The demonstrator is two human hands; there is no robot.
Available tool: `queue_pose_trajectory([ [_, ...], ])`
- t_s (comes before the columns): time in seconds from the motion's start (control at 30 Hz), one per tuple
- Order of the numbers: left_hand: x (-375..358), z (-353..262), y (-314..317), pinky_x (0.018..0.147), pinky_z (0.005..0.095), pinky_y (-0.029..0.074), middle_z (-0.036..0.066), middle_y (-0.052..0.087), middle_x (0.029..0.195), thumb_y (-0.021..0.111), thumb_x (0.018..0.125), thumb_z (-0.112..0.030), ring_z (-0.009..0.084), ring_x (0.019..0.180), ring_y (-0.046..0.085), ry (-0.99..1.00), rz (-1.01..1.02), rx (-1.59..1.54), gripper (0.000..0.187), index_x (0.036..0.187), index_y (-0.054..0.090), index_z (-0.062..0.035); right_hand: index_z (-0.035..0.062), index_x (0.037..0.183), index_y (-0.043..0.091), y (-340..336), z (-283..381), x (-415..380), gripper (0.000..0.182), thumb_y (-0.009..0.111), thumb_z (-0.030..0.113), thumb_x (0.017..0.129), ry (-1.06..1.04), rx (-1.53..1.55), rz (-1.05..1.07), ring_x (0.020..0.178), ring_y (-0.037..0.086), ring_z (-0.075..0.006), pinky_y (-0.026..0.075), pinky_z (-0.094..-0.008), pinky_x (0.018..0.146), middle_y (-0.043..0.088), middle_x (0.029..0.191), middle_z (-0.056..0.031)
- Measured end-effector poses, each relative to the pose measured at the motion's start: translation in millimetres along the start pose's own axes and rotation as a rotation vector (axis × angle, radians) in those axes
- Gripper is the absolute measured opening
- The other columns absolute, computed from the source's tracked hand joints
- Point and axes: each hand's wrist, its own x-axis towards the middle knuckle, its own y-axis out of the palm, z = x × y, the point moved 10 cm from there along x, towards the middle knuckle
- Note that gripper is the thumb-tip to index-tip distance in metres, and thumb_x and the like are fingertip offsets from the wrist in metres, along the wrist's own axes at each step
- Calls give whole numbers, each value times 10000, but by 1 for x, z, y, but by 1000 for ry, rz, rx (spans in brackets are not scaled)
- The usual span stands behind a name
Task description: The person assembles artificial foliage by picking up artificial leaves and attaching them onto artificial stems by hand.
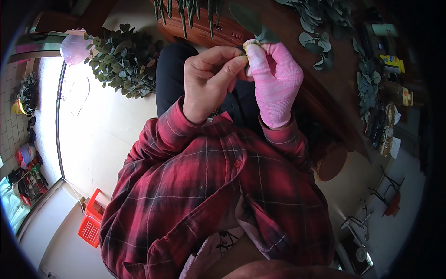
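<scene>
Looking down from the head camera, I am seeing a pale floor (107, 139) on one side and a dark wooden table (320, 97) on the other. A red plaid shirt (209, 195) is filling the middle. I am counting one orange basket (93, 218) on the floor, one big pile of green leaves (123, 63) beside it, and more leaves lying on the table. Two hands are meeting near the top. The left hand (209, 81) is bare and the right hand (276, 79) is wearing a pink glove. Both are pinching closed on one leafy sprig (253, 25), which is sticking up just above the fingertips.
</scene>
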Motion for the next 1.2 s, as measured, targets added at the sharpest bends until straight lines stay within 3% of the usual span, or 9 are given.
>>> queue_pose_trajectory([
  [0.67,-2,5,3,487,158,377,77,644,711,579,897,-22,32,530,486,10,9,47,121,968,622,67,0,862,606,-3,-6,-3,59,647,41,854,8,-26,-26,612,486,0,416,-160,542,571,723,34],
  [0.77,-1,6,3,479,168,376,49,649,698,597,886,-31,28,551,509,-17,-4,31,92,915,633,50,6,843,610,-4,-9,-2,67,651,57,857,22,6,-19,589,481,1,408,-158,529,560,686,37],
  [0.97,4,7,8,478,171,379,55,653,736,596,907,-86,46,543,517,-115,141,-35,123,949,611,29,7,821,624,-2,-14,7,102,655,95,863,220,134,61,525,476,-5,388,-165,478,558,633,28],
  [1.2,3,12,-4,556,201,465,68,654,797,627,878,-45,88,618,590,-70,104,-153,121,969,594,28,-1,824,625,6,-20,7,117,655,105,864,320,145,102,513,475,-13,374,-167,466,564,630,11],
])
